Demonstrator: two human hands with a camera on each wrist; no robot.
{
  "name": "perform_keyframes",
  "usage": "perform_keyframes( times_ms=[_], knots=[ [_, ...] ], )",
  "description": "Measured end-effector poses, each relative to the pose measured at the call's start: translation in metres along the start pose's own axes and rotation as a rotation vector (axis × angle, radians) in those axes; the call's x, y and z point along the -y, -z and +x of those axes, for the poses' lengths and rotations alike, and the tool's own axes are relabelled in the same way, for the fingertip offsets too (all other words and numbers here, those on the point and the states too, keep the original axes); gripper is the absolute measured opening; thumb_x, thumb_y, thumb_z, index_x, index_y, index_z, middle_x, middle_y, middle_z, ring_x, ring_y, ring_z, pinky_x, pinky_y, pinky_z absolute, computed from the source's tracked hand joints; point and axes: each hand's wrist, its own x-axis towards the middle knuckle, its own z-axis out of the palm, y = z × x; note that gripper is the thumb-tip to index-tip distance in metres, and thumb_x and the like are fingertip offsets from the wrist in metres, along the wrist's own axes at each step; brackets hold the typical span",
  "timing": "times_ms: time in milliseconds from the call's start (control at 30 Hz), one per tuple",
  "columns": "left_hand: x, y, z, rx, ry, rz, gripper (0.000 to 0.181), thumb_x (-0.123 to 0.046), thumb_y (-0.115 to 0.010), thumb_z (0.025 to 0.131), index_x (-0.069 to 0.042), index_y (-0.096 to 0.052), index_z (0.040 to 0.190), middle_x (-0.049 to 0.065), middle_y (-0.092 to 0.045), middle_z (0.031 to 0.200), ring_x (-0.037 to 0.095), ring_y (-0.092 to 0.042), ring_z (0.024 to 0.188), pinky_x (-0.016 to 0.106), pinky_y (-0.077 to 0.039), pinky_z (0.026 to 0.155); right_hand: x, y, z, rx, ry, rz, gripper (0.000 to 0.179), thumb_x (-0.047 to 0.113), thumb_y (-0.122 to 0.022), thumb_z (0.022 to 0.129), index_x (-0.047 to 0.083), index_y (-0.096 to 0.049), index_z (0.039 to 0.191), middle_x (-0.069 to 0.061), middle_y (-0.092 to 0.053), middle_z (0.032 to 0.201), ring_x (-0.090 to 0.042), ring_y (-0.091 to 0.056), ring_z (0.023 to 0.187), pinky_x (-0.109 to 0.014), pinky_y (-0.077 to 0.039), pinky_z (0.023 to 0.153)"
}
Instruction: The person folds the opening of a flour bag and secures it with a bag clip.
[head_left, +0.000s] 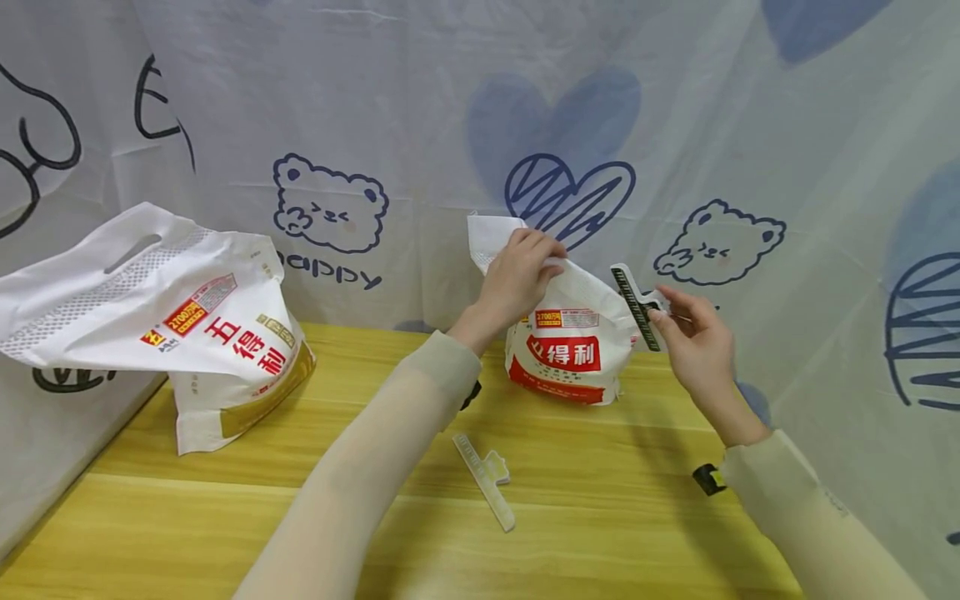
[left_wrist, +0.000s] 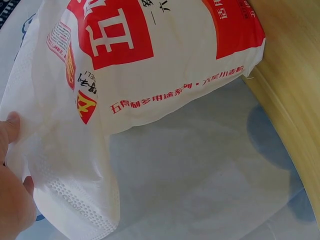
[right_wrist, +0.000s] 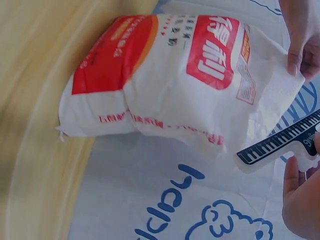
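Note:
My left hand (head_left: 521,271) grips the folded-over top of a white flour bag (head_left: 611,300) with red printing. The bag (left_wrist: 165,90) stands on the table, its upper edge bunched and leaning. In the left wrist view, the thumb presses on the white material near the dotted band. My right hand (head_left: 697,337) pinches a sealing clip (head_left: 636,308) by its grip tab. It is a long white clip with a black marked strip, held beside the bag's right upper edge. Seen from the right wrist, the clip (right_wrist: 280,137) points toward the bag's top corner.
A second white clip (head_left: 483,483) lies on the wooden table (head_left: 570,517) in front of the bag. To the left stands a larger white flour bag (head_left: 225,333) with a gold base and a handle slot. A printed cloth (head_left: 427,100) hangs close behind.

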Motion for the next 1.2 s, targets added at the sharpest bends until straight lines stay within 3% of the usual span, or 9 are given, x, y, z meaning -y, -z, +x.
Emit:
perform_keyframes(
  times_ms=[467,600,767,933,1200],
  knots=[
    [0.003,-0.002,0.000,-0.027,-0.009,0.001,0.021,-0.018,-0.067,0.103,-0.012,-0.068,0.123,0.002,-0.069,0.126,0.021,-0.053,0.124,0.029,-0.048,0.105,0.005,0.003,0.032,0.088,0.090,-0.088,0.034,0.002,-0.074,0.095,0.001,-0.072,0.129,-0.019,-0.068,0.117,0.000,-0.057,0.101,-0.006,-0.047,0.089],
    [0.002,-0.001,-0.001,-0.027,-0.010,-0.010,0.021,-0.018,-0.067,0.103,-0.011,-0.069,0.123,0.002,-0.069,0.126,0.022,-0.053,0.124,0.029,-0.048,0.105,0.003,0.003,0.040,0.093,0.058,-0.093,0.031,0.004,-0.076,0.094,0.002,-0.074,0.125,-0.007,-0.069,0.114,0.003,-0.058,0.101,-0.007,-0.049,0.090],
    [0.002,-0.001,-0.001,-0.031,-0.017,-0.015,0.021,-0.018,-0.067,0.103,-0.011,-0.069,0.122,0.003,-0.069,0.126,0.022,-0.053,0.123,0.029,-0.049,0.104,0.002,0.003,0.046,0.114,-0.018,-0.068,0.029,0.013,-0.077,0.095,0.005,-0.076,0.122,0.011,-0.067,0.103,-0.002,-0.061,0.095,-0.009,-0.052,0.080],
    [0.002,-0.001,0.000,-0.042,-0.030,-0.020,0.020,-0.018,-0.067,0.102,-0.010,-0.069,0.121,0.003,-0.069,0.124,0.022,-0.054,0.122,0.029,-0.049,0.104,0.000,0.001,0.050,0.150,-0.067,-0.048,0.030,0.019,-0.078,0.095,0.008,-0.077,0.123,0.012,-0.067,0.101,-0.007,-0.062,0.092,-0.011,-0.053,0.073],
    [0.002,-0.001,0.001,-0.023,-0.020,-0.018,0.020,-0.018,-0.066,0.103,-0.011,-0.069,0.122,0.002,-0.069,0.125,0.022,-0.053,0.124,0.028,-0.047,0.106,-0.003,-0.006,0.053,0.185,-0.091,-0.011,0.030,0.015,-0.078,0.094,0.007,-0.076,0.123,0.010,-0.067,0.099,-0.007,-0.060,0.087,-0.013,-0.054,0.072]
  ],
)
